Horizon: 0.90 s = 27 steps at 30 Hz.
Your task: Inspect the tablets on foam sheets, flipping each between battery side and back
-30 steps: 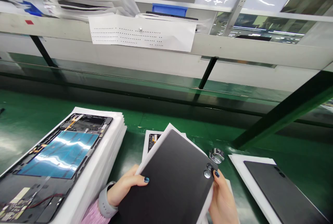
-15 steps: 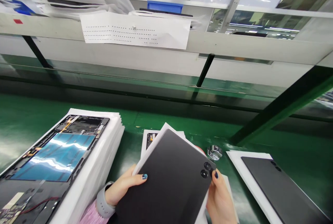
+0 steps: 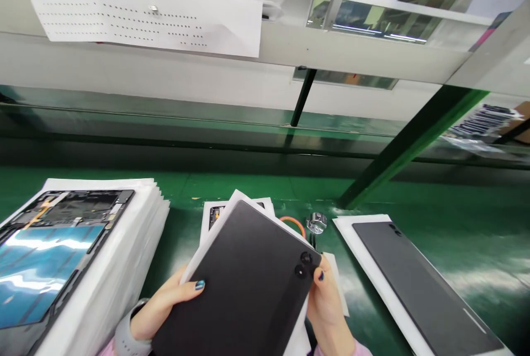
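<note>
A person's left hand (image 3: 163,303) and right hand (image 3: 327,303) pinch a matte black two-lens tablet (image 3: 236,290) by its edges, thumbs on top. An opened black tablet frame (image 3: 53,251) lies to the left.

No legible text. Rows of tiny black marks on white sheet (image 3: 144,14), too small to read; printed strip (image 3: 480,121), upper right, likewise unreadable; black tablet back (image 3: 236,284) shows none.

Two hands (image 3: 165,303), two black tablet backs (image 3: 236,284), two opened tablet frames (image 3: 62,234).
</note>
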Available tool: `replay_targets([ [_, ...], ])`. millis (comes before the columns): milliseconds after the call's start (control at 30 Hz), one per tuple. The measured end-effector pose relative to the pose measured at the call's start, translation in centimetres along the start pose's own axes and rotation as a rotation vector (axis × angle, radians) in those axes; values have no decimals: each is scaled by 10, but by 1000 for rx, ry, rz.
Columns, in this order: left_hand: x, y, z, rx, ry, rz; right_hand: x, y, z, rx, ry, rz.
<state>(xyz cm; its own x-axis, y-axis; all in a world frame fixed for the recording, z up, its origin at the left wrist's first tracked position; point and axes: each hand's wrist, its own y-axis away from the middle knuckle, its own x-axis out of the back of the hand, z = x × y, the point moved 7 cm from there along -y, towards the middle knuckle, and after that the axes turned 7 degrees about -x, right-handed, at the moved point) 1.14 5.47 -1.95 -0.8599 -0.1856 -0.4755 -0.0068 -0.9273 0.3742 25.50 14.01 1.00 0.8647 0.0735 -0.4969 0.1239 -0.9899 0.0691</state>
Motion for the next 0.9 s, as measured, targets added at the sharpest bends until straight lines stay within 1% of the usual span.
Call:
replay_targets([
  [200, 4, 4, -1, 31, -16, 64, -3, 2, -5, 20, 24, -17],
  [400, 4, 4, -1, 26, -9, 69, -3, 2, -7, 37, 16, -2],
  [567, 6, 4, -2, 28, -41, 79, -2, 2, -4, 2, -5, 6],
  [700, 14, 2, -3, -1, -153, 107, -5, 1, -5, -34, -34, 29],
  [800, 22, 1, 0, -88, -297, 141, -12, 0, -10, -47, -39, 1],
  [900, 25, 2, 5, -161, -412, 167, -18, -1, -12, -50, -52, -19],
])
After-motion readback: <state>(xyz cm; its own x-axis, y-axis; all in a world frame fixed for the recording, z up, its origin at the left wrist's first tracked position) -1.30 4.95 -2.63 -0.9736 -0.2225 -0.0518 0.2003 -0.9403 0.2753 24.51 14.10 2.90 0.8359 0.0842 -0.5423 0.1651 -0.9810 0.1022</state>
